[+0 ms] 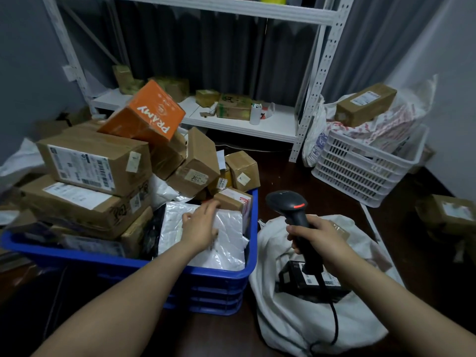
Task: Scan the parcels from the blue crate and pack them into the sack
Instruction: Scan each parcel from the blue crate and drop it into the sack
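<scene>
Parcels (95, 163) heaped in the blue crate (213, 275) lie under the left hand (199, 224). Its loosely spread fingers rest on a white plastic mailer (228, 247) at the crate's near right corner, the forearm reaching in over the rim. The right hand (320, 240) is wrapped round the handle of a black scanner (288, 206), held upright above the white sack (309, 323) just right of the crate, where a black parcel (296, 278) lies.

Small cardboard boxes (233, 106) and a white cylinder (255, 114) are being carried on the lower board of a white metal shelf (273, 126), backed by a dark curtain (206, 47). To its right, printed plastic bags (389, 128) are being held in a white slatted basket (360, 173), a long cardboard box (365, 104) being borne on top.
</scene>
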